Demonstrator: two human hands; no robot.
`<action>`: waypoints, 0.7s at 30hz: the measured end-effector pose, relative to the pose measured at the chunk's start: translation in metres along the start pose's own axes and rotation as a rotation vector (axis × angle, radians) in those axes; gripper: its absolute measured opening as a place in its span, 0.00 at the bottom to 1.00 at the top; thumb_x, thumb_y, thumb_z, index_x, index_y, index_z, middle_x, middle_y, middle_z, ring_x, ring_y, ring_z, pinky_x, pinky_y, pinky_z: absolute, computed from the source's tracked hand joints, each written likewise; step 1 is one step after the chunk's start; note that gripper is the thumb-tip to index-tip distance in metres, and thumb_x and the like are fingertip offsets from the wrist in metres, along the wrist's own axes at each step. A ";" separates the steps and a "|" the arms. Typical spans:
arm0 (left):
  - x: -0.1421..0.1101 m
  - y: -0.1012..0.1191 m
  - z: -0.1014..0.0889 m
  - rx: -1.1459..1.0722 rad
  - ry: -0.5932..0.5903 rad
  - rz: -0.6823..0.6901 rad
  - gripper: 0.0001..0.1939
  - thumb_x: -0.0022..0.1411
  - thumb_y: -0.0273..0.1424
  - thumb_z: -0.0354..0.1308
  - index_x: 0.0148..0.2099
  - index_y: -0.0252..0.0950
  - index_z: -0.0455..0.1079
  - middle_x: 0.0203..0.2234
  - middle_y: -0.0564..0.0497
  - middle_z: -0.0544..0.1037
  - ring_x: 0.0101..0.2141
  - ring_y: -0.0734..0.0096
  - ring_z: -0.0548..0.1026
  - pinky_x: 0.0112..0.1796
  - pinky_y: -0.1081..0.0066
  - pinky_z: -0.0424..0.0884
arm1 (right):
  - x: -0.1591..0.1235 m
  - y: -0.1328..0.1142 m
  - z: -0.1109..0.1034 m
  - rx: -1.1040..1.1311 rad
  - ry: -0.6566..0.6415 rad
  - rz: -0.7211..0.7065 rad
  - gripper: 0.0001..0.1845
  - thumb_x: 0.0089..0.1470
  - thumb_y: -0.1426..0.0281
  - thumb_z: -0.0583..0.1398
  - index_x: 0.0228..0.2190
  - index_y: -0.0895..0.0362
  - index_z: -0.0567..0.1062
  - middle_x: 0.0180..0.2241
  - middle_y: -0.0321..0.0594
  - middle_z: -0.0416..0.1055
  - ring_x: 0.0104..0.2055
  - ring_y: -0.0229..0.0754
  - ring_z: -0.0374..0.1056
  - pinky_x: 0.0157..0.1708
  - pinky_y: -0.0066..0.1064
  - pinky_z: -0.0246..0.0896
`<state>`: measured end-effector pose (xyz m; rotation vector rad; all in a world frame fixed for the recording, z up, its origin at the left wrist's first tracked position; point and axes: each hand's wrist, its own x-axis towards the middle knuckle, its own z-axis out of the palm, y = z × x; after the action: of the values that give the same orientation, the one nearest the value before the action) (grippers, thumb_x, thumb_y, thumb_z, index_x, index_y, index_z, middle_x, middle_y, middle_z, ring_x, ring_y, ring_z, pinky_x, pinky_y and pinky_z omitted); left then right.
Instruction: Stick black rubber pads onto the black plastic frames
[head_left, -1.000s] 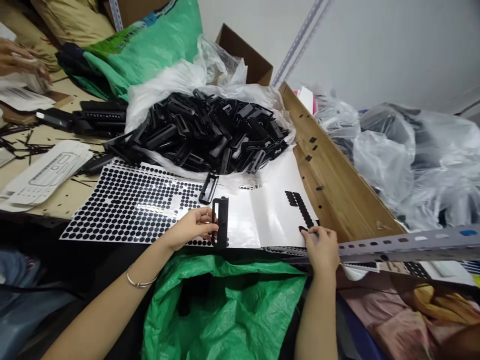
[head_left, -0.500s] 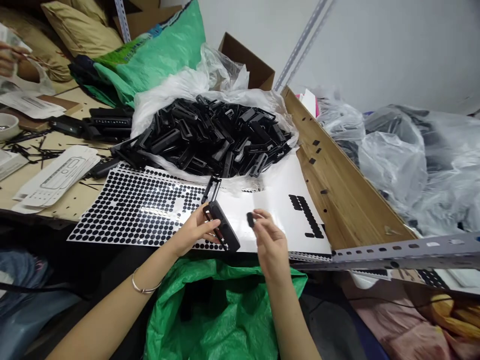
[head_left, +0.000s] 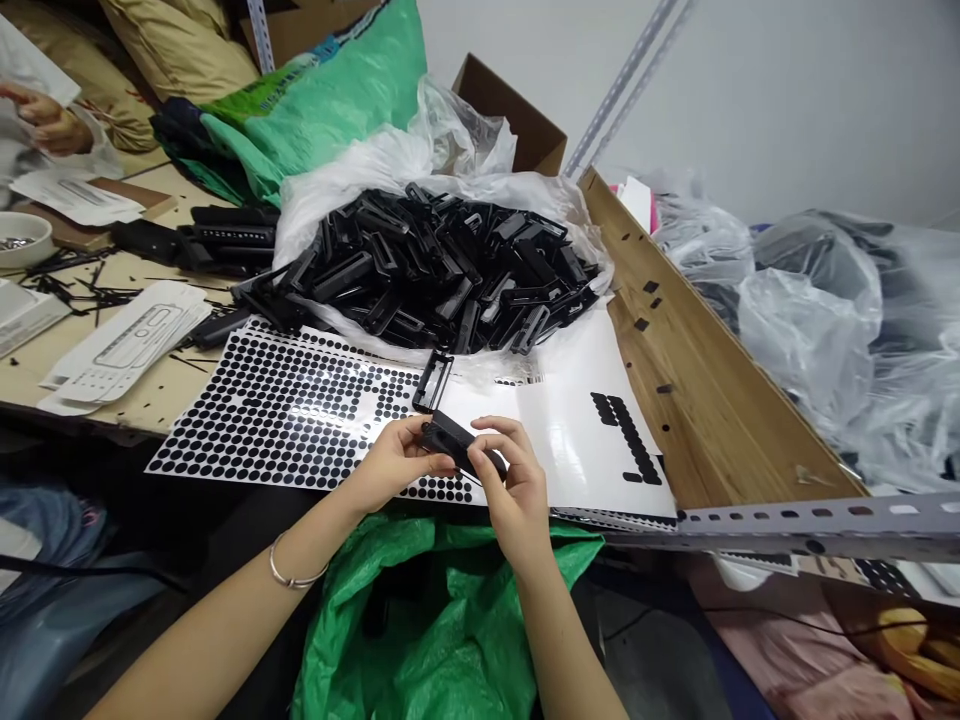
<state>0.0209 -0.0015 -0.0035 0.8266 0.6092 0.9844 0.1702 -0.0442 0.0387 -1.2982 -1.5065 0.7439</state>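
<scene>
Both hands are on one black plastic part [head_left: 450, 437]. Left hand [head_left: 394, 465] pinches its left end, thumb against fingers; right hand [head_left: 517, 485] closes in at the other end, thumb and fingertips on the part. Part is tilted, right end lower, held just above the front edge of the sheets, with the open green sack [head_left: 450, 640] below. Step in hand looks like pressing a small black sticker onto the part's face; can't tell if one sits under the right fingertips, black on black. Next move likely calls for lining up on the face, then firm thumb pressure while the left hand steadies. Sticker strips [head_left: 626, 440] sit on the white sheet [head_left: 559, 450] to the right, dotted sheet [head_left: 259, 420] to the left. Second black part [head_left: 433, 382] lies just beyond the hands; pile of black parts [head_left: 420, 265] behind it.
</scene>
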 end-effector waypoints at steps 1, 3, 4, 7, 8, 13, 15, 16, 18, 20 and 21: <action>0.000 0.000 0.000 0.004 0.004 -0.001 0.19 0.39 0.33 0.74 0.34 0.33 0.73 0.25 0.53 0.78 0.28 0.70 0.77 0.35 0.66 0.79 | 0.000 -0.001 0.001 -0.014 -0.006 -0.008 0.09 0.58 0.66 0.58 0.27 0.53 0.73 0.41 0.43 0.69 0.47 0.47 0.65 0.48 0.41 0.60; 0.000 0.001 0.000 0.012 0.016 -0.002 0.19 0.39 0.34 0.74 0.34 0.33 0.74 0.25 0.53 0.78 0.28 0.70 0.77 0.35 0.65 0.79 | -0.001 -0.002 0.001 -0.038 -0.010 -0.021 0.08 0.58 0.66 0.58 0.28 0.53 0.73 0.40 0.42 0.70 0.46 0.48 0.66 0.47 0.41 0.60; 0.000 0.001 0.000 0.017 0.019 -0.003 0.19 0.39 0.34 0.75 0.33 0.33 0.74 0.25 0.53 0.78 0.28 0.69 0.77 0.35 0.65 0.79 | -0.001 -0.003 0.002 -0.048 -0.009 -0.025 0.07 0.58 0.66 0.58 0.28 0.53 0.73 0.39 0.42 0.70 0.46 0.47 0.66 0.47 0.41 0.60; 0.000 0.002 0.000 0.032 0.017 -0.007 0.19 0.39 0.35 0.75 0.32 0.33 0.74 0.25 0.53 0.78 0.28 0.68 0.78 0.36 0.63 0.79 | -0.001 -0.006 0.002 -0.071 0.009 -0.032 0.07 0.58 0.66 0.58 0.29 0.53 0.73 0.38 0.41 0.70 0.45 0.47 0.66 0.47 0.41 0.60; 0.000 0.002 0.000 0.036 0.017 -0.009 0.18 0.39 0.35 0.75 0.32 0.33 0.74 0.25 0.53 0.78 0.28 0.68 0.78 0.36 0.63 0.79 | -0.002 -0.006 0.003 -0.076 0.015 -0.034 0.07 0.58 0.66 0.58 0.29 0.53 0.73 0.38 0.41 0.70 0.45 0.47 0.66 0.47 0.41 0.60; -0.001 0.002 0.001 0.042 0.026 -0.012 0.18 0.39 0.34 0.75 0.31 0.32 0.74 0.25 0.52 0.78 0.29 0.67 0.78 0.36 0.61 0.79 | -0.002 -0.005 0.004 -0.081 0.032 -0.042 0.07 0.58 0.67 0.58 0.28 0.53 0.73 0.37 0.41 0.70 0.44 0.47 0.67 0.46 0.41 0.60; -0.001 0.001 0.001 0.039 0.024 -0.008 0.18 0.39 0.34 0.75 0.31 0.32 0.74 0.25 0.52 0.78 0.29 0.67 0.78 0.36 0.61 0.80 | -0.002 -0.004 0.005 -0.077 0.040 -0.038 0.07 0.57 0.67 0.59 0.28 0.53 0.73 0.37 0.41 0.70 0.44 0.46 0.67 0.46 0.40 0.60; -0.001 0.000 0.001 0.036 0.023 -0.006 0.17 0.39 0.34 0.75 0.31 0.32 0.74 0.25 0.52 0.78 0.29 0.67 0.78 0.36 0.62 0.80 | -0.002 -0.004 0.005 -0.077 0.044 -0.037 0.07 0.57 0.67 0.59 0.28 0.53 0.73 0.37 0.40 0.70 0.43 0.46 0.67 0.46 0.40 0.60; -0.001 -0.001 0.000 0.030 0.020 -0.002 0.17 0.39 0.33 0.74 0.31 0.32 0.74 0.25 0.53 0.78 0.29 0.67 0.78 0.36 0.63 0.80 | -0.002 -0.004 0.005 -0.078 0.051 -0.036 0.07 0.57 0.67 0.59 0.28 0.53 0.73 0.37 0.40 0.70 0.43 0.46 0.67 0.46 0.40 0.60; -0.001 -0.001 0.000 0.029 0.016 0.001 0.16 0.40 0.33 0.74 0.31 0.32 0.75 0.25 0.53 0.78 0.29 0.68 0.78 0.36 0.63 0.80 | -0.002 -0.004 0.006 -0.081 0.058 -0.037 0.06 0.57 0.67 0.59 0.28 0.53 0.73 0.37 0.40 0.70 0.43 0.46 0.67 0.46 0.40 0.60; -0.001 -0.001 0.000 0.032 0.017 0.004 0.16 0.40 0.33 0.74 0.31 0.32 0.75 0.25 0.53 0.78 0.29 0.68 0.78 0.36 0.63 0.80 | -0.002 -0.004 0.006 -0.084 0.061 -0.038 0.06 0.57 0.68 0.59 0.28 0.53 0.73 0.37 0.40 0.70 0.43 0.46 0.67 0.46 0.40 0.60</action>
<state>0.0212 -0.0026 -0.0048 0.8487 0.6391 0.9879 0.1628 -0.0466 0.0395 -1.3391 -1.5224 0.6172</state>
